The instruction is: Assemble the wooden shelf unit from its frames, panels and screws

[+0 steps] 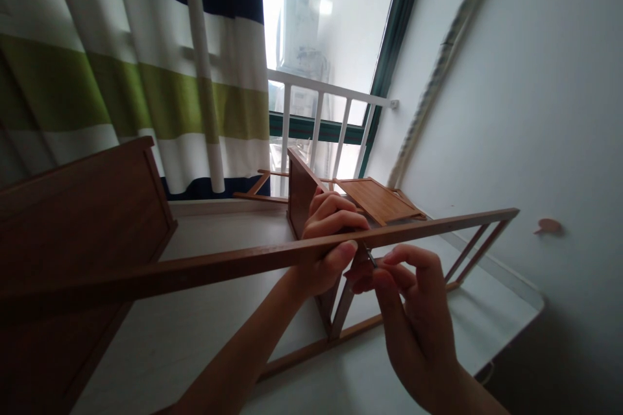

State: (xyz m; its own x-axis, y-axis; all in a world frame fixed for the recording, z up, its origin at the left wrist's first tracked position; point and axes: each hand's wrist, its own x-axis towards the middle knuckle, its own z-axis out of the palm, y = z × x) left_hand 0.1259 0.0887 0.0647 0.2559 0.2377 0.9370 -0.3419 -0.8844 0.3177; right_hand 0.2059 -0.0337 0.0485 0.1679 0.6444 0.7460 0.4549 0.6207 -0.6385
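Note:
A wooden frame of thin brown rails stands on a white tabletop. Its top rail runs across the view from left to right. My left hand is wrapped round that rail near its middle, thumb underneath. My right hand is just below the rail, fingers pinched on a thin metal tool whose tip points up at the rail's underside. The frame's lower rail rests on the table.
A brown wooden panel leans at the left. More wooden parts and a slatted shelf piece lie behind the frame. A striped curtain, a window with a white railing and a white wall surround the table.

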